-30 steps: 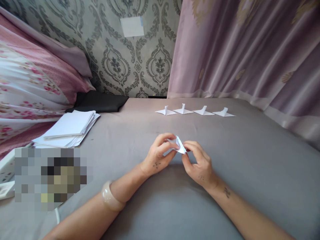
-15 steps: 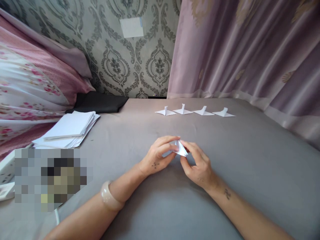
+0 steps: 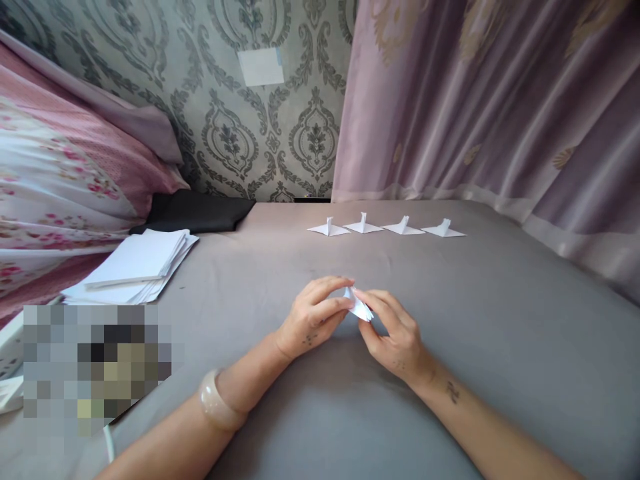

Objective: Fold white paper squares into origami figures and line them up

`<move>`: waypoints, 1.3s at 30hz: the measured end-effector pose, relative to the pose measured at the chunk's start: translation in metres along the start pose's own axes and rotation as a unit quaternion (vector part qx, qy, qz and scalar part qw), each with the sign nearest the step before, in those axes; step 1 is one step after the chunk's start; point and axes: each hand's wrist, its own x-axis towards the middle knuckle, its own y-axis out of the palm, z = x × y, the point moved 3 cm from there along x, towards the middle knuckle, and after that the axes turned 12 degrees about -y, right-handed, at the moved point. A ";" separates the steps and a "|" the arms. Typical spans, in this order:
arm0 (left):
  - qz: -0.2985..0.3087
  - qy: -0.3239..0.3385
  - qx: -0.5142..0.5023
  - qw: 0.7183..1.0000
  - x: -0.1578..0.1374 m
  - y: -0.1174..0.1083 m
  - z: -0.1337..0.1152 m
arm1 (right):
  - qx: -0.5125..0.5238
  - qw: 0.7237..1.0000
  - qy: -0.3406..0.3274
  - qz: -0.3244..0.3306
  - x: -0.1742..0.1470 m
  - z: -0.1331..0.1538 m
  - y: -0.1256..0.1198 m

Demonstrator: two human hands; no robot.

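Note:
A small piece of folded white paper (image 3: 359, 307) is held between both hands above the grey surface. My left hand (image 3: 316, 313) pinches its left side, with the fingertips along the top and the thumb hidden below. My right hand (image 3: 393, 327) grips its right side, index finger on top and thumb at the lower edge. Layered folds show at the lower right corner. Farther back, several folded white paper figures (image 3: 404, 227) stand in a row, each with a flat pointed base and an upright part.
A stack of white paper sheets (image 3: 135, 260) lies at the left, before a black folded item (image 3: 200, 212). A blurred-out patch (image 3: 100, 373) covers something near the front left, beside a white power strip (image 3: 10, 353). Pink curtains (image 3: 450, 100) hang at the right.
The fingers have shifted slightly on the folded paper, which is now tilted and covered a little differently. The whole view has moved slightly; the row of figures is unchanged.

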 end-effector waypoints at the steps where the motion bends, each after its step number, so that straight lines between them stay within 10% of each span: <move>1: -0.003 0.004 0.008 1.000 0.000 0.000 0.000 | 0.000 1.000 0.001 -0.003 0.000 0.000 0.000; 19: -0.006 -0.102 -0.069 0.992 0.003 0.001 -0.005 | -0.018 0.998 0.052 -0.024 0.007 0.000 -0.007; 30: 0.020 -0.460 -0.439 0.771 0.000 0.024 0.008 | 0.188 0.940 0.281 -0.051 -0.001 -0.017 0.010; 39: 0.051 -0.495 -0.450 0.741 0.000 0.022 0.007 | 0.193 0.931 0.309 0.006 0.000 -0.015 0.013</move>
